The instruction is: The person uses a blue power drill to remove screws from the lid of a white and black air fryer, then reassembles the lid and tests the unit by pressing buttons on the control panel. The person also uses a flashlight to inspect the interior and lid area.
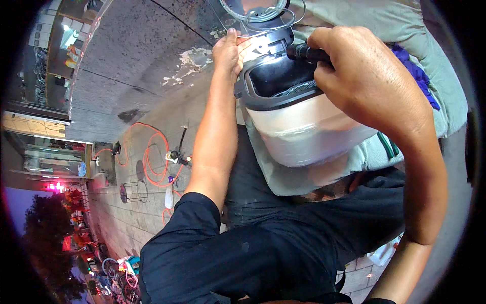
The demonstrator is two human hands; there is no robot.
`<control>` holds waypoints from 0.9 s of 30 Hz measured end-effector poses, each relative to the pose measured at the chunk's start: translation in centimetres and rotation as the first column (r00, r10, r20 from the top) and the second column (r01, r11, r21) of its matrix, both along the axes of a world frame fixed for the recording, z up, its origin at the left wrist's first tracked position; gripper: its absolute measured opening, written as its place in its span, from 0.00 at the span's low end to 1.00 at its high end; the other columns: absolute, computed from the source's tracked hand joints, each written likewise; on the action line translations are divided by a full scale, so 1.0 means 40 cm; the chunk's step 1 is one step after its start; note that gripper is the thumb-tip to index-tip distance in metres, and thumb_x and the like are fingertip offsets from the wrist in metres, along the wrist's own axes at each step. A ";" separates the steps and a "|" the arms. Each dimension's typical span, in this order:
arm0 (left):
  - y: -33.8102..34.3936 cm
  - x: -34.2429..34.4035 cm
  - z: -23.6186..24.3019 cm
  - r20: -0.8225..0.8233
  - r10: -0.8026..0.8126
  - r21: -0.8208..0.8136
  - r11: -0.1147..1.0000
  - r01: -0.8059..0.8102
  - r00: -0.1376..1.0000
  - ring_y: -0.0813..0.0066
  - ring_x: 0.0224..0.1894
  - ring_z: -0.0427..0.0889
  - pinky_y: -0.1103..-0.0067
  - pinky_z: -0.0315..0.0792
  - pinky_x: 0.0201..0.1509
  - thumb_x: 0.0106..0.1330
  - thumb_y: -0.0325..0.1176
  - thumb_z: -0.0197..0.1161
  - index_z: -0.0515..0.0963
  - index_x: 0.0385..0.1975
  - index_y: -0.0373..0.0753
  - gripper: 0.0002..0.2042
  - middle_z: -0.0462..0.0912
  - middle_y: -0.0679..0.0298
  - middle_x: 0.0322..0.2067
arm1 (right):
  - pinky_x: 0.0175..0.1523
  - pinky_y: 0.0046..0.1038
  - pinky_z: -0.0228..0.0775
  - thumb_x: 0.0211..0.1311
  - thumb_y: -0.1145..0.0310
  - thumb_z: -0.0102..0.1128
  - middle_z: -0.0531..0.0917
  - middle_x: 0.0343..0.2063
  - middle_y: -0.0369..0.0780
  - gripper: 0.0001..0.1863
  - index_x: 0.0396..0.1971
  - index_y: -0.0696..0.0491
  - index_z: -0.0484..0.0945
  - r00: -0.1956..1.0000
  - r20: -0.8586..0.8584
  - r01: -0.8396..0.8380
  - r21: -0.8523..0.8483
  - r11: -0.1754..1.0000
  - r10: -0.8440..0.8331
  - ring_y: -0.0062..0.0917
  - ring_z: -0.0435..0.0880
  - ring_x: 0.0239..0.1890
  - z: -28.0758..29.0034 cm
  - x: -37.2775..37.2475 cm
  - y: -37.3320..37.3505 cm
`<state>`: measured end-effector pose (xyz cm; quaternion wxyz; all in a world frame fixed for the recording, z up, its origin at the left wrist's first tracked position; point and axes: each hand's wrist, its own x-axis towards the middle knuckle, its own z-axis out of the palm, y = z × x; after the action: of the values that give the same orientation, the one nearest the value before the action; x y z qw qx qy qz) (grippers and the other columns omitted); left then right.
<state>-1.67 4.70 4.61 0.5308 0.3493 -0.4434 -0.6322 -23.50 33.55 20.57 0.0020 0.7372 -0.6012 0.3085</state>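
Observation:
My left hand (229, 52) grips the side of a dark hinged bracket (273, 39) at the back of an open appliance with a white, film-like wrapped body (304, 137) and black rim. My right hand (357, 76) is closed on a black cylindrical tool (304, 51), its tip at the bracket. The appliance's dark cavity (268, 76) holds a mesh piece. Coiled clear tubing (273, 19) lies at the raised part above the bracket. The appliance rests on a pale green padded cloth (430, 45), with a blue-purple cloth (415, 71) at the right.
An orange hose (149, 152) with black fittings (174, 158) lies coiled on the paving (121, 218) at left, near a small stool (132, 191). A dark stained slab (126, 61) extends beyond. Bicycles (114, 273) and shelving (55, 61) stand farther left.

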 end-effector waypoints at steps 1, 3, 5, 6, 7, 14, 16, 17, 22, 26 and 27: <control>-0.005 0.001 -0.001 0.006 0.016 0.010 1.000 -0.016 1.000 0.45 0.45 0.92 0.55 0.91 0.51 0.86 0.41 0.59 0.76 0.49 0.27 0.17 0.84 0.46 0.41 | 0.55 0.48 0.80 0.60 0.79 0.63 0.86 0.36 0.62 0.12 0.43 0.68 0.86 0.999 0.001 0.033 0.018 0.999 -0.033 0.58 0.88 0.41 0.000 0.005 0.002; -0.014 0.001 -0.005 0.018 0.040 0.019 0.999 -0.040 0.999 0.47 0.43 0.92 0.58 0.90 0.48 0.85 0.40 0.60 0.78 0.47 0.27 0.17 0.84 0.48 0.40 | 0.55 0.48 0.80 0.60 0.79 0.63 0.86 0.36 0.62 0.12 0.42 0.68 0.86 1.000 0.002 0.015 0.012 1.000 -0.015 0.58 0.88 0.41 0.001 0.017 0.006; -0.021 0.000 -0.008 0.067 0.084 0.001 0.996 -0.084 0.994 0.48 0.42 0.91 0.59 0.89 0.45 0.85 0.40 0.61 0.79 0.46 0.27 0.17 0.85 0.49 0.39 | 0.55 0.49 0.79 0.61 0.79 0.63 0.86 0.35 0.61 0.12 0.42 0.68 0.86 1.000 0.003 0.011 0.002 1.000 -0.011 0.58 0.88 0.41 0.003 0.029 0.007; -0.022 -0.002 -0.009 0.097 0.112 0.004 0.994 -0.113 0.989 0.48 0.42 0.91 0.60 0.89 0.44 0.85 0.40 0.62 0.79 0.45 0.27 0.17 0.85 0.49 0.39 | 0.55 0.49 0.79 0.61 0.79 0.63 0.86 0.35 0.61 0.11 0.42 0.68 0.86 1.000 0.004 0.000 -0.010 1.000 0.000 0.58 0.88 0.40 0.004 0.034 0.009; -0.022 -0.003 -0.008 0.065 0.085 0.008 0.996 -0.086 0.994 0.48 0.43 0.91 0.59 0.89 0.45 0.85 0.40 0.62 0.79 0.46 0.27 0.17 0.85 0.49 0.39 | 0.54 0.50 0.79 0.61 0.79 0.63 0.86 0.35 0.61 0.11 0.41 0.68 0.85 1.000 0.004 -0.012 -0.022 1.000 0.012 0.58 0.88 0.40 0.005 0.038 0.009; 0.021 -0.004 0.020 0.042 -0.044 0.008 0.999 0.044 0.998 0.43 0.49 0.92 0.60 0.92 0.52 0.88 0.41 0.55 0.71 0.56 0.24 0.20 0.82 0.42 0.46 | 0.51 0.46 0.79 0.64 0.77 0.65 0.85 0.37 0.58 0.12 0.46 0.64 0.85 0.996 -0.064 0.059 -0.087 0.994 -0.065 0.55 0.87 0.42 0.006 0.023 0.046; 0.029 -0.006 0.028 0.066 -0.024 0.008 1.000 0.024 0.998 0.44 0.49 0.92 0.62 0.92 0.51 0.88 0.41 0.54 0.71 0.56 0.24 0.20 0.82 0.42 0.46 | 0.51 0.45 0.79 0.65 0.77 0.65 0.85 0.38 0.57 0.12 0.47 0.64 0.84 0.991 -0.057 0.121 -0.049 0.991 -0.124 0.54 0.87 0.41 0.005 0.011 0.057; 0.032 -0.006 0.029 0.071 -0.016 -0.002 1.000 0.016 0.997 0.45 0.49 0.92 0.63 0.93 0.50 0.88 0.41 0.54 0.71 0.56 0.24 0.20 0.82 0.42 0.46 | 0.51 0.45 0.80 0.65 0.77 0.65 0.85 0.39 0.57 0.12 0.47 0.64 0.84 0.986 -0.066 0.151 -0.051 0.987 -0.154 0.54 0.87 0.41 0.004 0.007 0.060; 0.028 -0.013 0.026 0.067 0.014 -0.022 1.000 -0.012 0.998 0.50 0.41 0.94 0.68 0.93 0.39 0.88 0.41 0.54 0.73 0.49 0.27 0.18 0.86 0.46 0.40 | 0.52 0.43 0.81 0.65 0.76 0.65 0.88 0.40 0.55 0.14 0.49 0.63 0.85 0.982 -0.058 0.177 -0.034 0.984 -0.179 0.50 0.90 0.41 -0.005 -0.014 0.064; 0.025 -0.005 0.026 0.108 0.009 -0.016 1.000 -0.008 0.994 0.52 0.41 0.95 0.70 0.92 0.37 0.87 0.42 0.56 0.74 0.49 0.27 0.18 0.85 0.47 0.40 | 0.52 0.41 0.81 0.66 0.75 0.66 0.88 0.40 0.54 0.15 0.50 0.62 0.85 0.983 -0.062 0.167 -0.070 0.983 -0.172 0.49 0.90 0.42 -0.009 -0.018 0.061; 0.027 -0.003 0.028 0.118 0.004 -0.019 1.000 -0.002 0.993 0.53 0.41 0.95 0.71 0.92 0.37 0.86 0.42 0.57 0.74 0.49 0.27 0.18 0.85 0.48 0.40 | 0.52 0.41 0.81 0.66 0.74 0.66 0.88 0.40 0.53 0.15 0.51 0.62 0.85 0.983 -0.062 0.168 -0.077 0.983 -0.173 0.49 0.90 0.42 -0.007 -0.017 0.059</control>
<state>-1.77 5.77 5.73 0.5078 0.3817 -0.4794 -0.6056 -24.18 35.93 20.27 0.0751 0.6925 -0.6504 0.3031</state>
